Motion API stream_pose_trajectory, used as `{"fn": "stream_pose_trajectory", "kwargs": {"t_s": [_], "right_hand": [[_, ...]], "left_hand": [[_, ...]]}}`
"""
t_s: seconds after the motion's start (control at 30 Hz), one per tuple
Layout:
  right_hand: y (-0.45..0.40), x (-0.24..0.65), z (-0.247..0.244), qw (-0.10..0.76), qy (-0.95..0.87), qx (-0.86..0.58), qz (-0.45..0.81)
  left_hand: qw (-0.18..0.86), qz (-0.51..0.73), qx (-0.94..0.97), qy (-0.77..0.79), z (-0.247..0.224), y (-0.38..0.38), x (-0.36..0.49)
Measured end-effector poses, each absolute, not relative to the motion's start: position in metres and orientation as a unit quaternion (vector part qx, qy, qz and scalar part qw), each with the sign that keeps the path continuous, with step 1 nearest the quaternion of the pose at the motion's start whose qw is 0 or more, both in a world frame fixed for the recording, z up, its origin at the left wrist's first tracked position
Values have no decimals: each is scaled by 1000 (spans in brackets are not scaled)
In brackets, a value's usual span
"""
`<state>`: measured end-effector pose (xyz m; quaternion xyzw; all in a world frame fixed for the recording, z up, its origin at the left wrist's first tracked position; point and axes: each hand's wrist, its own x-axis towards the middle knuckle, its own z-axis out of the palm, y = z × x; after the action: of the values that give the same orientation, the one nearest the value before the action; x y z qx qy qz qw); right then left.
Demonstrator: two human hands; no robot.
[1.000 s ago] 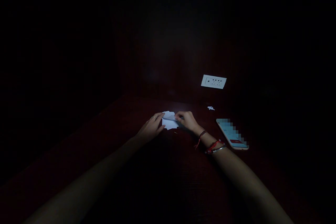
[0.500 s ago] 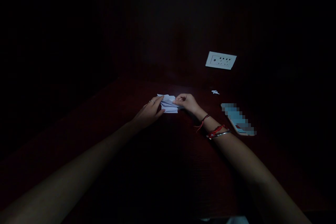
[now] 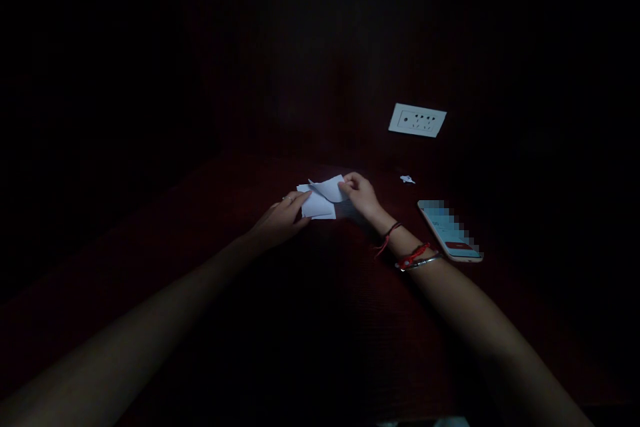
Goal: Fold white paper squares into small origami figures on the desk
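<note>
White paper sheets (image 3: 320, 208) lie in a small pile on the dark red table. My left hand (image 3: 283, 219), with a ring on one finger, is at the pile's left edge, its thumb and fingers closed on the sheets. A single upper sheet (image 3: 330, 187) is lifted and curved above the pile. Its right end is pinched between the thumb and fingers of my right hand (image 3: 361, 195), which wears red cords and a metal bangle at the wrist.
A phone (image 3: 450, 230) with a lit, partly blurred screen lies on the table (image 3: 395, 320) to the right. Behind it is a small white paper scrap (image 3: 407, 179). A socket plate (image 3: 417, 120) is on the back wall. The surroundings are very dark.
The sheet in my right hand has risen and opened away from the pile, showing more of the flat sheets beneath. My left hand stays at the left edge. The whole view has shifted slightly.
</note>
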<state>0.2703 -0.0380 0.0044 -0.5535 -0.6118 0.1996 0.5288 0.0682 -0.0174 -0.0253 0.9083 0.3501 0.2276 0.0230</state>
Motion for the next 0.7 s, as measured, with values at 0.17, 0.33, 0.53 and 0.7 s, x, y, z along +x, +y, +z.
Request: {"fn": "stream_pose_trajectory", "kwargs": {"t_s": [0.17,0.33,0.53,0.7], "right_hand": [[-48,281,16,571,-583,-556,163],[-55,277,13,583,-577,-537,196],[-70,260,13,579,-577,-497,293],[-90,267,13,563,-576,-491,333]], "left_hand": [[15,227,911,345,-17,-25,67],[-3,244,907,344,-8,-34,65],[24,341,866,366,4,-40,62],[110,366,855,352,12,-46,63]]}}
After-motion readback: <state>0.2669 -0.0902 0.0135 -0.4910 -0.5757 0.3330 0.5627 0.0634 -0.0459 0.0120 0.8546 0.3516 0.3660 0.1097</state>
